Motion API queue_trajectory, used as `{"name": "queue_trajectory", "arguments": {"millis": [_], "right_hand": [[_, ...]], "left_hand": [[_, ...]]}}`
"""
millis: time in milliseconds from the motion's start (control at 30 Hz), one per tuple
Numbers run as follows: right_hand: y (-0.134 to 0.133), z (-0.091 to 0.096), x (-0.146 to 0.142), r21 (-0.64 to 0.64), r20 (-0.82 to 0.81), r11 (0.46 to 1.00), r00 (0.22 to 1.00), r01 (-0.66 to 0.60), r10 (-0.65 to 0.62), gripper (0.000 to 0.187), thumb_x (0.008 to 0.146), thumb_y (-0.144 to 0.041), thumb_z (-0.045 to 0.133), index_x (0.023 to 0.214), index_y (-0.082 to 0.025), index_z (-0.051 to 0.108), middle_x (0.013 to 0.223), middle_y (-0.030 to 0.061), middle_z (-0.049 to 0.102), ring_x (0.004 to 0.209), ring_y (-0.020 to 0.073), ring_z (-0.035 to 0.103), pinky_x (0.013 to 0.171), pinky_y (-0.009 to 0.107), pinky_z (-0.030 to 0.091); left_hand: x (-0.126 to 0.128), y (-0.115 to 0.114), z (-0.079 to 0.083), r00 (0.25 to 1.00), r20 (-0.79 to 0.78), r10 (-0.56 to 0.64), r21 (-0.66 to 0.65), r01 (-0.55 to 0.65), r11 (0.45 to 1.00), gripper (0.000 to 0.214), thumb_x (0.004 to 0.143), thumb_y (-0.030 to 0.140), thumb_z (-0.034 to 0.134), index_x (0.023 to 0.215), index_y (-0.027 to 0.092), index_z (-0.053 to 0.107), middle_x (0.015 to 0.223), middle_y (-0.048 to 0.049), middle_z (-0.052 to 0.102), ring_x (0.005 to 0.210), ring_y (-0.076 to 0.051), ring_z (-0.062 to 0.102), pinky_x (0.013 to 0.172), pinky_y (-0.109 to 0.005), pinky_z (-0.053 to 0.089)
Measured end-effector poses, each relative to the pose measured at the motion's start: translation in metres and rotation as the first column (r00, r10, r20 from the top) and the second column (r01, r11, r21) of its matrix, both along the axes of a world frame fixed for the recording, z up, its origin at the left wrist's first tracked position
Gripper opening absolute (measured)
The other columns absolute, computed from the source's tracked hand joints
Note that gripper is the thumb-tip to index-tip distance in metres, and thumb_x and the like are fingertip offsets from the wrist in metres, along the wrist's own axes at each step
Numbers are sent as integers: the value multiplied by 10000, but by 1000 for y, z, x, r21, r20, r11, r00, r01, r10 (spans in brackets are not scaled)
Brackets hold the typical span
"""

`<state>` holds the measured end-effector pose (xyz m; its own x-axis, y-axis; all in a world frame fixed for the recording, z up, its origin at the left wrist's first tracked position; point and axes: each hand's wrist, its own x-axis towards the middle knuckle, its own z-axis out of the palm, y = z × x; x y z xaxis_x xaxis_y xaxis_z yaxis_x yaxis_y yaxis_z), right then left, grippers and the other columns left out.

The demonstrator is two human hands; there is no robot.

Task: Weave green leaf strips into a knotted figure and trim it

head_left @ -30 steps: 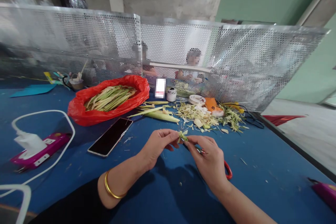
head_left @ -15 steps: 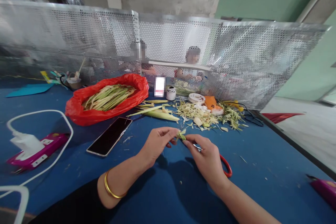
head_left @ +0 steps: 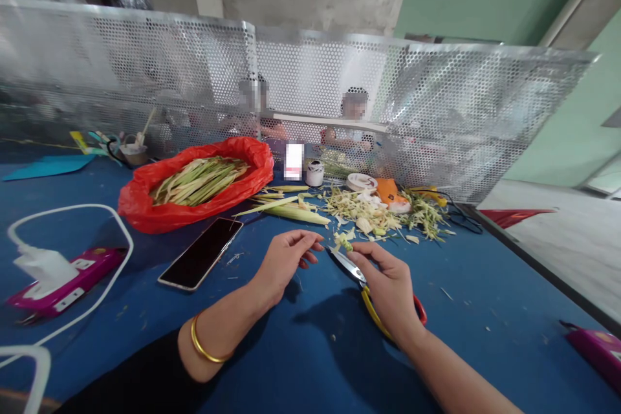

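My right hand (head_left: 388, 281) pinches a small knotted piece of green corn husk (head_left: 345, 243) between thumb and fingertips. My left hand (head_left: 288, 262), loosely curled with its fingers a little apart, is just left of that piece and holds nothing I can see. Under my right hand lies a pair of scissors (head_left: 353, 268), its blades pointing to the far left; the hand hides part of the red and yellow handles. Beyond my hands are long husk strips (head_left: 294, 210) and a heap of husk scraps (head_left: 361, 210).
A red plastic bag (head_left: 140, 207) full of husk strips stands at the back left. Near it are a phone (head_left: 201, 255) and a purple power strip (head_left: 72, 288) with a white cable. Tape (head_left: 361, 182) lies behind the scraps. A perforated metal screen (head_left: 310, 71) borders the table; people sit behind it.
My left hand has let go of the husk piece and drawn slightly away. My right hand has shifted a little right with the piece, and more of the scissors shows.
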<state>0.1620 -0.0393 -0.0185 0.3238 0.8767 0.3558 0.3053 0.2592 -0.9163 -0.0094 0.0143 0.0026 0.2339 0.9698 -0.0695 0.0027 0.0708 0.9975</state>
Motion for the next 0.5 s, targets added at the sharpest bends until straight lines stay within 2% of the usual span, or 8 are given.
{"name": "queue_trajectory", "arguments": {"millis": [67, 133, 167, 200, 233, 267, 367, 500], "right_hand": [[1, 3, 1, -44, -26, 999, 1000, -3, 2, 182, 745, -370, 688, 764, -193, 723, 754, 23, 697, 718, 187, 600, 688, 294, 466], [3, 7, 5, -103, -58, 995, 998, 10, -17, 222, 697, -396, 710, 748, -181, 731, 735, 33, 702, 696, 193, 596, 662, 302, 468], [6, 9, 10, -128, -71, 992, 997, 25, -34, 246, 667, -410, 725, 738, -175, 735, 721, 36, 704, 684, 196, 594, 649, 307, 468], [9, 10, 15, -134, -76, 990, 995, 48, -59, 266, 637, -421, 740, 726, -171, 738, 707, 36, 703, 678, 198, 593, 649, 312, 469], [13, 11, 23, -129, -77, 989, 994, 68, -78, 274, 613, -422, 754, 714, -168, 740, 696, 34, 701, 684, 200, 594, 665, 316, 469], [18, 10, 31, -122, -80, 988, 992, 89, -99, 283, 602, -428, 757, 706, -165, 738, 679, 32, 694, 683, 200, 592, 671, 318, 467], [34, 5, 61, -98, -88, 977, 976, 189, -197, 303, 617, -438, 729, 722, -155, 732, 657, 28, 680, 685, 200, 586, 667, 315, 458], [53, -7, 103, -102, -59, 933, 934, 345, -352, 314, 655, -418, 713, 774, -128, 731, 662, 31, 674, 694, 209, 593, 647, 310, 452]], "left_hand": [[-6, 8, 4, 994, -108, -4, 67, 11, 998, 253, 763, 377, 627, 864, 165, 721, 834, -61, 727, 602, -130, 590, 553, -240, 411], [-15, 19, 7, 958, -287, 14, 170, 36, 985, 217, 762, 325, 608, 869, 176, 723, 802, -52, 733, 612, -155, 612, 563, -258, 428], [-21, 25, 8, 909, -413, 51, 246, 58, 968, 209, 768, 313, 598, 869, 185, 728, 786, -46, 735, 636, -172, 631, 599, -270, 449], [-26, 30, 9, 826, -554, 105, 335, 105, 936, 214, 786, 307, 578, 890, 200, 732, 815, -42, 742, 694, -188, 655, 665, -283, 468], [-31, 35, 10, 700, -687, 193, 412, 158, 897, 228, 804, 314, 554, 912, 228, 735, 871, -33, 748, 783, -207, 671, 736, -297, 472], [-36, 39, 9, 642, -729, 236, 431, 164, 887, 230, 796, 305, 563, 922, 231, 740, 937, -50, 747, 887, -247, 667, 797, -327, 460], [-45, 45, 4, 544, -794, 270, 436, 200, 877, 266, 750, 309, 624, 976, 224, 738, 1089, -96, 713, 1066, -323, 613, 898, -380, 421], [-43, 48, -10, 464, -848, 255, 407, 264, 874, 273, 736, 339, 643, 967, 225, 735, 1054, -114, 710, 1054, -333, 610, 895, -389, 422]]}}
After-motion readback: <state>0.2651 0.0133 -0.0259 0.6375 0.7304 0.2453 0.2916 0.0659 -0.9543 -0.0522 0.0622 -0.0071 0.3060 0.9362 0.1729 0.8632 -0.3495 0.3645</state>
